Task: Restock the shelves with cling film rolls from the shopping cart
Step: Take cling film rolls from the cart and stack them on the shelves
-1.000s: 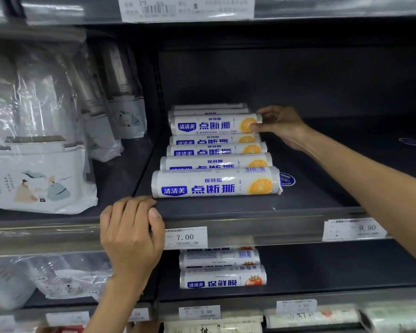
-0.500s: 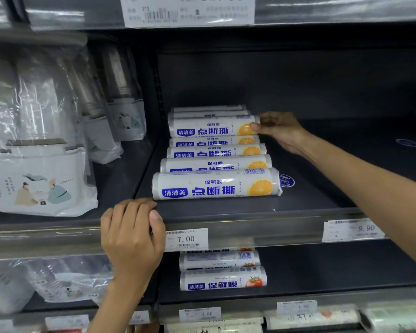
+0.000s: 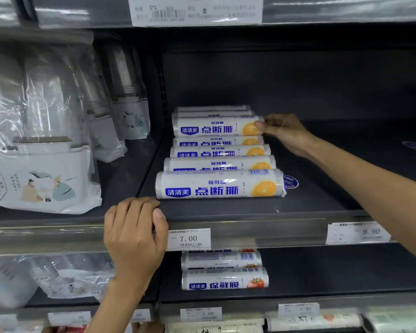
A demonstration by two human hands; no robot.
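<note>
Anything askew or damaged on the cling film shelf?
Nothing damaged or spilled. One cling film roll appears to ride on top of the other rolls, which lie parallel, rather than flat on the shelf; the right hand pinches its end.

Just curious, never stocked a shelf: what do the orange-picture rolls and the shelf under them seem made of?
Rolls: likely thin glossy plastic wrap, shiny and crinkled at the ends. Shelf: probably dark painted metal, matte and flat. Its front rail looks like clear glossy plastic, streaked with reflections.
</note>
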